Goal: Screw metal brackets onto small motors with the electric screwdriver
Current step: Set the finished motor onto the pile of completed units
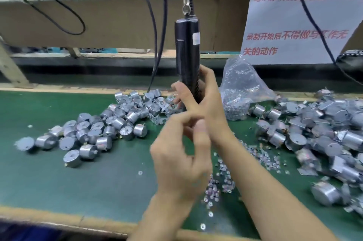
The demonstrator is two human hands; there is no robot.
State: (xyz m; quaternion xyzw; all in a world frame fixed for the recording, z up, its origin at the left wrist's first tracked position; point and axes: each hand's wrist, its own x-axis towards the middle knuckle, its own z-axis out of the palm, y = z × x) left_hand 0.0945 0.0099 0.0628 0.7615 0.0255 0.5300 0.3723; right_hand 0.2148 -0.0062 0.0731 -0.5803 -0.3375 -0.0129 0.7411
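Red Chinese writing on the white sign (284,16) reads 录制开始后不得做与工作无关的动作; its top line is cut off at the frame edge. A small white label (196,38) on the hanging black screwdriver (186,48) is too blurred to read. The right hand (208,103) wraps round the screwdriver's lower body, hiding its tip. The left hand (176,162) is blurred, fingers curled; whether it pinches anything cannot be told. Motors (110,122) lie heaped on the green surface (59,177).

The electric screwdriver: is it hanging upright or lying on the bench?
Hanging upright. The electric screwdriver hangs vertical from a metal clip above, and the right hand grips its lower end.
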